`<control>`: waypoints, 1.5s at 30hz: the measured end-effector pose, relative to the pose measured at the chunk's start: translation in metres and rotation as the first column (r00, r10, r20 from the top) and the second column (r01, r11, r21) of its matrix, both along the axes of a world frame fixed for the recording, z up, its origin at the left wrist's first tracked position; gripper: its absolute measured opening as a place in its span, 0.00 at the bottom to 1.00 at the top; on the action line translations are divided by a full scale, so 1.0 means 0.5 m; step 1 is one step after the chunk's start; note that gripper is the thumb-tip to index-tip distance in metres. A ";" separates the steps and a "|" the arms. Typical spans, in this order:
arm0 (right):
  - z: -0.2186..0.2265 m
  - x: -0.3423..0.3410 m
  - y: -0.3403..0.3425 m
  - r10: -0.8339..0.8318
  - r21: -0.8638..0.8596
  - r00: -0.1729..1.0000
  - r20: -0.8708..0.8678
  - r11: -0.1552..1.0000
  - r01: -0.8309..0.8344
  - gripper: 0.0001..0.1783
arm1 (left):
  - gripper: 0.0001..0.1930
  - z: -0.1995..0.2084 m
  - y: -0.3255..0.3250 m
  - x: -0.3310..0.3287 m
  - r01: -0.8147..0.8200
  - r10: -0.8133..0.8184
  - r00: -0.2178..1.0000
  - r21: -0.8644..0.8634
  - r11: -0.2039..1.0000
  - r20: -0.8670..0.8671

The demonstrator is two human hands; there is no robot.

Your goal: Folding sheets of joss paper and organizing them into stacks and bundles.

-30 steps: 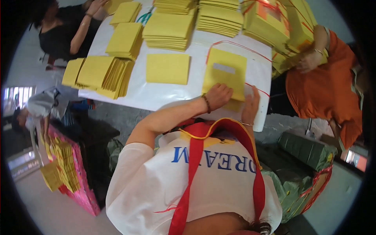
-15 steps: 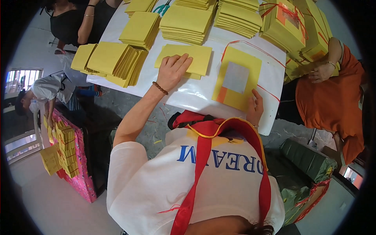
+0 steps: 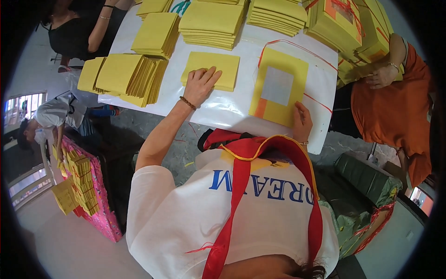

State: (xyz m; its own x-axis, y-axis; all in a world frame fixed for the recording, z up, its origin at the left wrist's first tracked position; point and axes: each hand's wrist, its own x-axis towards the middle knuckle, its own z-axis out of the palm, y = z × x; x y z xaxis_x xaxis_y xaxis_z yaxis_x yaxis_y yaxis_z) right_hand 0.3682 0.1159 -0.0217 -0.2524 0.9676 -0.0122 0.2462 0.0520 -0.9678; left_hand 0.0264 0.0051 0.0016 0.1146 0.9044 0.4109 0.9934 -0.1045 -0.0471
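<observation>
My left hand (image 3: 203, 85) lies flat, fingers stretched out, on the near edge of a yellow folded paper packet (image 3: 218, 63) in the middle of the white table. To the right, a yellow paper packet (image 3: 281, 59) with a greyish-white rectangle and an orange corner patch rests on a red string (image 3: 320, 63). Beside its near right corner is my right hand (image 3: 302, 122), fingers loosely bent and slightly apart, with nothing visible in it. Whether its fingertips touch the packet I cannot tell.
Stacks of yellow packets (image 3: 211, 25) line the far side, with leaning ones (image 3: 123, 74) at left and string-tied bundles (image 3: 332, 28) at far right. Teal-handled scissors (image 3: 180, 7) lie between stacks. A person in orange (image 3: 385, 116) stands right; others are at left. Green wrapped bales (image 3: 367, 181) sit behind right.
The packet under my left hand, earlier tilted with another layer jutting out below, now lies squarer and flatter. My right hand stays by the other packet. The whole view has shifted slightly.
</observation>
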 end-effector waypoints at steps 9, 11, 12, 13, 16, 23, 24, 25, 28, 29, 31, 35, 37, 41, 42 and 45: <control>0.018 0.002 0.012 -0.017 0.106 0.999 0.047 0.994 0.012 0.13 | 0.28 -0.035 -0.031 -0.008 -0.024 0.053 0.993 -0.254 0.967 0.107; 0.024 0.005 0.020 -0.020 0.264 0.992 0.124 0.964 -0.013 0.14 | 0.28 -0.036 -0.035 -0.004 -0.031 0.056 0.994 -0.259 0.965 0.091; 0.029 0.006 0.028 0.036 0.381 0.964 0.264 0.914 -0.138 0.15 | 0.28 -0.037 -0.032 -0.001 -0.056 0.077 0.995 -0.266 0.962 0.070; 0.030 0.008 0.029 0.068 0.468 0.913 0.403 0.842 -0.269 0.16 | 0.27 -0.024 -0.024 0.001 -0.040 0.050 0.998 -0.258 0.965 0.032; 0.024 0.007 0.014 0.055 0.467 0.822 0.567 0.801 -0.376 0.18 | 0.22 0.024 0.001 0.008 0.007 0.002 0.999 -0.240 0.971 0.035; 0.004 0.012 0.019 0.067 0.429 0.840 0.538 0.836 -0.342 0.18 | 0.06 0.081 0.089 0.047 -0.007 0.007 0.996 -0.002 1.000 0.084; 0.003 0.012 0.018 0.068 0.420 0.835 0.545 0.840 -0.342 0.18 | 0.05 0.087 0.095 0.073 0.074 -0.064 0.984 -0.057 0.996 0.166; 0.002 0.012 0.020 0.068 0.414 0.831 0.552 0.843 -0.344 0.18 | 0.04 0.090 0.101 0.102 0.156 -0.127 0.960 -0.102 0.982 0.250; -0.007 0.015 0.022 0.086 0.400 0.842 0.532 0.851 -0.340 0.19 | 0.12 0.036 0.087 0.187 0.488 -0.425 0.846 -0.147 0.860 0.321; -0.004 0.014 0.019 0.086 0.399 0.843 0.532 0.852 -0.338 0.19 | 0.14 0.032 0.083 0.207 0.496 -0.438 0.844 -0.139 0.857 0.311; 0.002 0.013 0.016 0.072 0.391 0.840 0.539 0.861 -0.324 0.17 | 0.16 0.026 0.081 0.216 0.509 -0.455 0.838 -0.132 0.851 0.301; -0.015 0.022 0.043 0.158 0.241 0.956 0.246 0.946 -0.218 0.14 | 0.11 0.014 0.094 0.203 0.556 -0.434 0.765 -0.149 0.817 0.477; -0.009 0.029 0.050 0.152 0.004 0.988 -0.020 0.988 -0.152 0.17 | 0.11 0.013 0.108 0.193 0.602 -0.423 0.678 -0.124 0.789 0.601; 0.006 0.028 0.050 0.197 0.042 0.980 0.032 0.979 -0.198 0.21 | 0.09 0.025 0.138 0.177 0.615 -0.222 0.631 -0.306 0.727 0.743; 0.006 0.027 0.049 0.191 0.050 0.981 0.047 0.980 -0.193 0.21 | 0.10 0.028 0.144 0.175 0.616 -0.151 0.614 -0.352 0.704 0.774; -0.002 0.028 0.047 0.179 0.065 0.982 0.064 0.981 -0.183 0.22 | 0.11 0.035 0.160 0.170 0.602 0.019 0.607 -0.476 0.641 0.794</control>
